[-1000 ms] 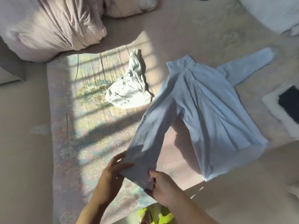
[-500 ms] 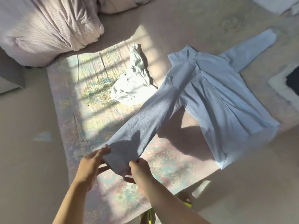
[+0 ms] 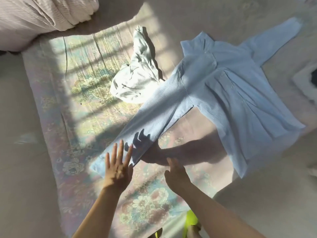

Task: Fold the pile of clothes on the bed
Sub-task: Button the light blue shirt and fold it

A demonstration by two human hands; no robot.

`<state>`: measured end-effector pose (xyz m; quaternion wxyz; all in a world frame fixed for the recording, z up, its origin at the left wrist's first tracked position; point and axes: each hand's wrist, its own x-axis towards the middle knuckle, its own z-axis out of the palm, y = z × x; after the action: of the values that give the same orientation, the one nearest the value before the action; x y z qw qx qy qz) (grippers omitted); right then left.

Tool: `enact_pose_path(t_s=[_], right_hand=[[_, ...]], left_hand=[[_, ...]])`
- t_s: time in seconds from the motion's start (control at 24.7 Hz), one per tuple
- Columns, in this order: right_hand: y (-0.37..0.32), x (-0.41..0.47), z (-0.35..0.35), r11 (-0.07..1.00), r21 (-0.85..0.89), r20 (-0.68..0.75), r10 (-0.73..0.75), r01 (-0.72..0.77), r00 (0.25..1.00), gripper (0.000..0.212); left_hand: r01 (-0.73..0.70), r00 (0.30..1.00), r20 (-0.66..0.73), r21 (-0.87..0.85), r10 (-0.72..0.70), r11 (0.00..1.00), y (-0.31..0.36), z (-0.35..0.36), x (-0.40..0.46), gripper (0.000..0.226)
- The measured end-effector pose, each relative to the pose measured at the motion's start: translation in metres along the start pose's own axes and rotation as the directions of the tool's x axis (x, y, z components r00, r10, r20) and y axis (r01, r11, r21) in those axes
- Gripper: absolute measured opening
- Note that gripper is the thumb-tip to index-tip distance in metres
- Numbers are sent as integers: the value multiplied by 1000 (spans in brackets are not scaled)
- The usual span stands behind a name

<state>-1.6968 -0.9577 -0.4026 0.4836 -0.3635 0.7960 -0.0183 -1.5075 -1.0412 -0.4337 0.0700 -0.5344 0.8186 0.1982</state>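
Observation:
A light blue long-sleeved shirt [image 3: 240, 93] lies spread on the floral bed cover [image 3: 72, 127], collar toward the far side. One sleeve stretches down to the near left, the other reaches to the far right. My left hand [image 3: 117, 167] lies flat with straight fingers on the cuff end of the near sleeve. My right hand [image 3: 176, 174] hovers open just right of that sleeve, over the bed cover, holding nothing. A crumpled white garment [image 3: 135, 79] sits beyond the sleeve, near the shirt's shoulder.
A bunched pale duvet [image 3: 42, 16] fills the far left corner. A white and black item [image 3: 308, 83] lies at the right edge. Something neon yellow [image 3: 192, 220] shows at the bottom by my feet. The bed edge runs along the left.
Both hands have let go of the sleeve end they held. The sleeve now lies flat on the bed cover, with my left hand spread on it and my right hand off it.

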Motion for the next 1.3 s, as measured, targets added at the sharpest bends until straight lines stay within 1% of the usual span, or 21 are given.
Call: enact_pose_path(t_s=[0.04, 0.08, 0.16, 0.24, 0.28, 0.32, 0.36, 0.45, 0.49, 0.57, 0.65, 0.69, 0.81, 0.89, 0.93, 1.01, 1.09, 1.13, 1.18, 1.22, 1.3], right_hand=[[11, 10, -4, 996, -93, -17, -12, 10, 1000, 60], [24, 21, -10, 979, -200, -45, -40, 30, 998, 63], [51, 41, -30, 935, -351, -87, -88, 52, 992, 65], [84, 55, -53, 924, -377, -157, -135, 67, 978, 66], [103, 58, -67, 930, -359, -199, -163, 83, 966, 66], [122, 60, -84, 933, -344, -236, -198, 109, 951, 66], [142, 61, -105, 924, -351, -283, -256, 148, 924, 65], [195, 67, -153, 884, -408, -411, -400, 227, 820, 60], [228, 71, -178, 874, -429, -469, -431, 228, 770, 59], [295, 81, -228, 905, -408, -526, -344, 124, 778, 66], [368, 93, -275, 929, -370, -560, -211, -15, 801, 72], [403, 98, -299, 935, -346, -550, -134, -78, 824, 75], [486, 117, -360, 935, -322, -393, 12, -150, 919, 78], [514, 127, -383, 951, -309, -342, -87, -25, 936, 69], [516, 131, -391, 945, -324, -357, -160, 39, 920, 64], [512, 141, -401, 867, -482, -369, -331, 125, 869, 52], [502, 150, -406, 694, -690, -338, -561, 207, 756, 43], [502, 156, -408, 559, -787, -254, -678, 259, 690, 41], [506, 161, -414, 465, -836, -161, -714, 290, 681, 41], [512, 167, -422, 471, -828, -103, -661, 304, 743, 42], [529, 175, -445, 641, -739, -157, -466, 210, 871, 38]], left_hand=[[-60, 994, 95, 60, 54, 996, 5, 12, 8, 74], [-42, 982, 188, 118, 19, 992, 6, 26, 13, 72], [52, 931, 313, 396, -188, 917, 9, 47, 23, 65], [240, 848, 336, 445, -410, 863, 34, 50, 30, 58], [296, 833, 333, 408, -442, 864, 61, 52, 33, 57], [277, 859, 320, 368, -400, 888, 95, 55, 36, 61], [183, 910, 302, 325, -285, 928, 134, 61, 37, 65], [-71, 961, 276, 188, 17, 980, 226, 72, 28, 73], [-188, 968, 187, 86, 169, 978, 272, 82, 21, 80], [-397, 915, 75, -6, 396, 918, 350, 110, 13, 81], [-489, 872, 44, 11, 488, 872, 409, 139, 15, 82], [-450, 893, 35, 44, 449, 892, 429, 153, 21, 82], [-102, 995, 2, 60, 102, 993, 466, 185, 35, 60], [10, 999, 34, 145, -15, 989, 468, 198, 28, 56], [20, 1000, 15, 216, -23, 976, 464, 200, 25, 57], [54, 998, 12, 283, -60, 958, 464, 194, 22, 62], [78, 994, 51, 311, -99, 947, 466, 180, 26, 55], [68, 994, 56, 364, -94, 929, 467, 175, 28, 45], [52, 998, -1, 433, -57, 900, 469, 173, 32, 33], [32, 995, -95, 499, 19, 866, 468, 175, 33, 22], [-12, 978, -162, 575, 129, 818, 463, 181, 20, 14]])
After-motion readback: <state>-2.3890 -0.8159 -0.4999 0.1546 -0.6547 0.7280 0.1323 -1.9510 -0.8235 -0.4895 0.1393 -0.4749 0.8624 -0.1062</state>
